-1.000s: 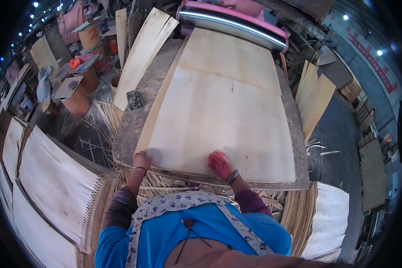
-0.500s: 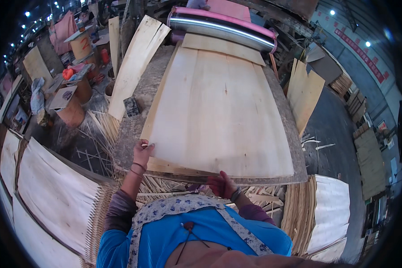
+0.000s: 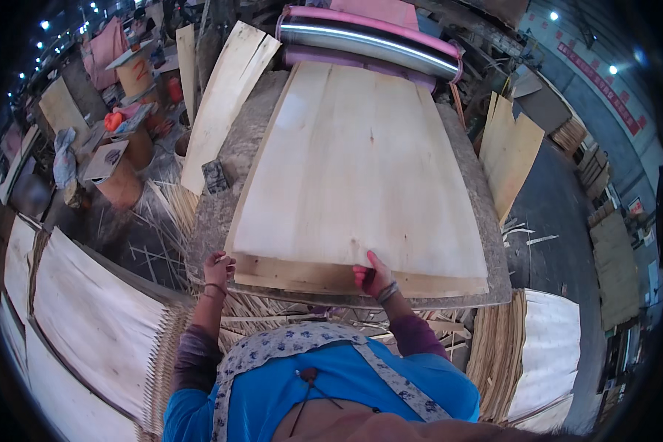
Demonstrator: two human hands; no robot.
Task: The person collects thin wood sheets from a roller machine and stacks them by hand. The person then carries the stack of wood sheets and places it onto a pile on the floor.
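Observation:
A large pale wood veneer sheet lies on a worn tabletop in front of me, its far edge close to a roller. Beneath it, the front strip of a second veneer sheet shows along the near side. My right hand grips the upper sheet's near edge, thumb on top and fingers curled. At the near left corner, my left hand is closed with its fingertips against the sheets' edge; which layer it pinches is hard to make out.
Stacks of veneer stand at my left and right. Wood scraps lie below the table's front edge. A tall veneer piece leans at the table's left, another piece at its right. A small dark block rests on the tabletop.
The upper sheet has slid away from me, baring more of the lower sheet's front. The strip across its far end no longer shows. My right hand rose onto the edge; my left moved down and left.

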